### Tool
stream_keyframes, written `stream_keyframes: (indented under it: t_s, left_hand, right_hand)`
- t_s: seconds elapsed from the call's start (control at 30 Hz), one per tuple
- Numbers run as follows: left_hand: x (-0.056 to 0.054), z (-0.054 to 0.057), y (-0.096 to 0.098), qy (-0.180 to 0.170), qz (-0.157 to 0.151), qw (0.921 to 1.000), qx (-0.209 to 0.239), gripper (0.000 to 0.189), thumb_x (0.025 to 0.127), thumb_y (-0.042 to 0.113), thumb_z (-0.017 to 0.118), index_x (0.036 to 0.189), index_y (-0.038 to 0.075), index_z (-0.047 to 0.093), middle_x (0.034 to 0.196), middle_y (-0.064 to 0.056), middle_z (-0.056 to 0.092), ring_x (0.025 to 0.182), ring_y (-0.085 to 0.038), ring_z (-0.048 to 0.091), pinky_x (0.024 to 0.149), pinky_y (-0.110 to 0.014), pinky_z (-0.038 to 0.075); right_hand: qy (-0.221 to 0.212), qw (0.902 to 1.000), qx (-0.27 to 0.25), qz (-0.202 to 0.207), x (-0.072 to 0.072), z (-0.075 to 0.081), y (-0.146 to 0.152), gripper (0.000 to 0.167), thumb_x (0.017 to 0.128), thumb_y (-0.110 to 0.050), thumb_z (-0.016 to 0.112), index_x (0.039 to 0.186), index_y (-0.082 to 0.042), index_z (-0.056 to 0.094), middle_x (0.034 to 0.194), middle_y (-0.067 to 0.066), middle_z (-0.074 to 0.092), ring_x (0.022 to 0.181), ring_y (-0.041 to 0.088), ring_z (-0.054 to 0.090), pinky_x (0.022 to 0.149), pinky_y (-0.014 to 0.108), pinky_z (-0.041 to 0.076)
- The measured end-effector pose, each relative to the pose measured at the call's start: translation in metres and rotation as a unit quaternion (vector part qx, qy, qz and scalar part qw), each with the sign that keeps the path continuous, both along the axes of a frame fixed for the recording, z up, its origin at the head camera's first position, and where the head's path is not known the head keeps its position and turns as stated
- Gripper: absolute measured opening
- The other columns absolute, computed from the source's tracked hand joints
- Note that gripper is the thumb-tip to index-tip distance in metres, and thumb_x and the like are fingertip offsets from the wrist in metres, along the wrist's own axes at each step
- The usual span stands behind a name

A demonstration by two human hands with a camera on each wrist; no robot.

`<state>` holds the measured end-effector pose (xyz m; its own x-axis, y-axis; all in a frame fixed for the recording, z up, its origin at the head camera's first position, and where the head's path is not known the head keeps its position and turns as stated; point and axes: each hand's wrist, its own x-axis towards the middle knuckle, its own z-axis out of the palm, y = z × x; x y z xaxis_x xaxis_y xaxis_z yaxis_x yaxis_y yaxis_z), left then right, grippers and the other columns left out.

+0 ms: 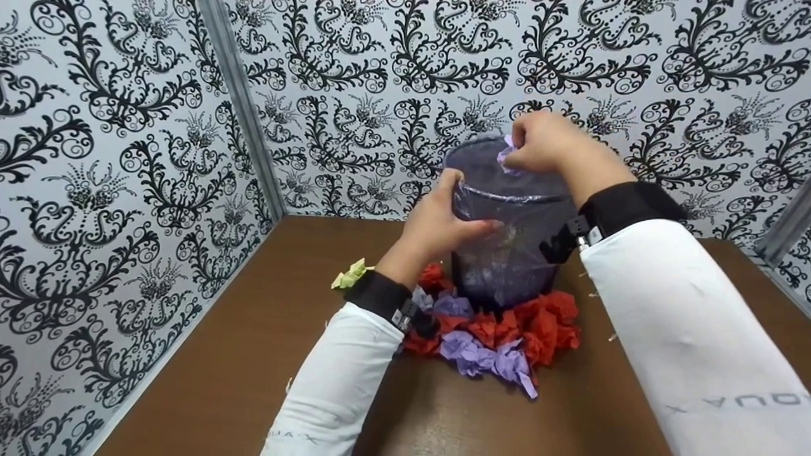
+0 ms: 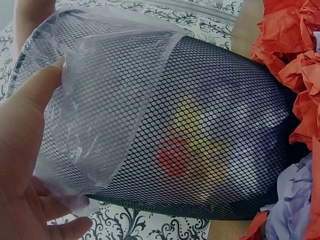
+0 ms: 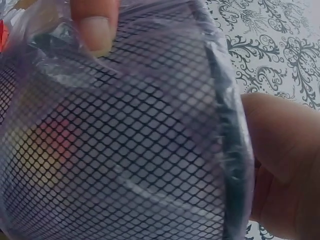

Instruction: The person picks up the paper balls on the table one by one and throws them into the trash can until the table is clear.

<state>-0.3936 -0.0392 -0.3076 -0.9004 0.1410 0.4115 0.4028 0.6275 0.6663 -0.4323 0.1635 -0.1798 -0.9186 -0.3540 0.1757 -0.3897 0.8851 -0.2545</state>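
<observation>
A dark mesh wastebasket (image 1: 516, 253) lined with clear plastic (image 2: 107, 95) stands on the table. My left hand (image 1: 437, 218) holds its left side near the rim, the thumb lying across the liner on the front. Over the basket's mouth, my right hand (image 1: 545, 142) pinches a crumpled piece of light purple paper (image 1: 508, 155). Through the mesh, blurred yellow paper (image 2: 189, 117) and red paper (image 2: 172, 157) show inside. The left thumb (image 3: 96, 35) also appears against the liner in the right wrist view, where the purple paper is hidden.
Crumpled red paper (image 1: 548, 323) and purple paper (image 1: 472, 351) lie heaped around the basket's foot. A yellow-green scrap (image 1: 350, 275) lies left of them on the brown table (image 1: 253, 329). Patterned walls (image 1: 355, 82) stand behind and at the left.
</observation>
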Motion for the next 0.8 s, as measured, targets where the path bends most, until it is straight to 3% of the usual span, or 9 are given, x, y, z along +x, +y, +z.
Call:
stream_keyframes:
  t_s: [0.2,0.3,0.37,0.47,0.6,0.7,0.8]
  left_hand:
    - [-0.002,-0.001,-0.001,0.009,-0.002,1.0000,0.002,0.088,0.061,0.065,0.091,0.130,0.035,0.043,0.103,0.009,0.067,0.094,-0.014,0.067,0.086,-0.037,0.059]
    - [-0.002,-0.002,-0.001,0.015,0.000,0.9999,-0.002,0.089,0.062,0.066,0.090,0.130,0.037,0.042,0.103,0.008,0.067,0.094,-0.014,0.067,0.085,-0.037,0.059]
    - [-0.002,-0.003,-0.001,0.017,0.000,0.9998,-0.003,0.090,0.062,0.067,0.090,0.131,0.037,0.042,0.104,0.007,0.067,0.094,-0.015,0.067,0.086,-0.037,0.059]
    - [-0.002,-0.003,0.000,0.016,0.000,0.9999,-0.002,0.090,0.062,0.066,0.090,0.131,0.036,0.042,0.105,0.007,0.067,0.095,-0.015,0.067,0.086,-0.038,0.059]
    - [-0.002,-0.002,0.000,0.014,0.005,0.9999,-0.006,0.089,0.062,0.066,0.090,0.131,0.036,0.042,0.105,0.008,0.066,0.095,-0.015,0.066,0.087,-0.038,0.059]
    - [-0.002,-0.001,0.000,0.004,0.006,1.0000,-0.004,0.088,0.062,0.064,0.091,0.130,0.037,0.042,0.106,0.007,0.065,0.096,-0.015,0.066,0.087,-0.039,0.059]
    - [-0.002,-0.001,0.000,-0.005,0.007,1.0000,-0.001,0.087,0.062,0.063,0.092,0.129,0.038,0.042,0.106,0.007,0.065,0.097,-0.015,0.066,0.088,-0.039,0.059]
  right_hand:
    - [0.011,0.9996,0.000,0.025,0.010,0.002,0.004,0.042,0.094,-0.041,0.069,0.119,-0.008,0.058,0.118,0.018,0.064,0.104,0.034,0.061,0.091,0.052,0.055]
    - [0.055,0.9973,0.006,0.048,0.023,0.001,0.010,0.050,0.097,-0.054,0.063,0.121,-0.010,0.060,0.118,0.016,0.066,0.104,0.034,0.063,0.091,0.054,0.057]
    - [0.114,0.9906,0.012,0.075,0.034,-0.001,0.015,0.053,0.098,-0.058,0.060,0.120,-0.010,0.061,0.116,0.015,0.067,0.102,0.033,0.064,0.089,0.055,0.057]
    - [0.222,0.9663,0.004,0.131,0.053,-0.008,0.025,0.050,0.098,-0.053,0.063,0.116,-0.006,0.066,0.109,0.016,0.069,0.096,0.033,0.064,0.088,0.056,0.055]
    - [0.349,0.9114,-0.034,0.216,0.079,-0.018,0.042,0.040,0.092,-0.038,0.074,0.106,-0.001,0.069,0.098,0.018,0.072,0.089,0.035,0.064,0.083,0.055,0.053]
    - [0.396,0.8771,-0.073,0.262,0.098,-0.029,0.055,0.035,0.086,-0.032,0.075,0.098,0.001,0.070,0.092,0.018,0.072,0.085,0.034,0.064,0.082,0.047,0.052]
    - [0.415,0.8580,-0.113,0.281,0.112,-0.043,0.068,0.031,0.084,-0.029,0.074,0.093,0.001,0.071,0.089,0.017,0.073,0.082,0.033,0.064,0.091,0.029,0.049]
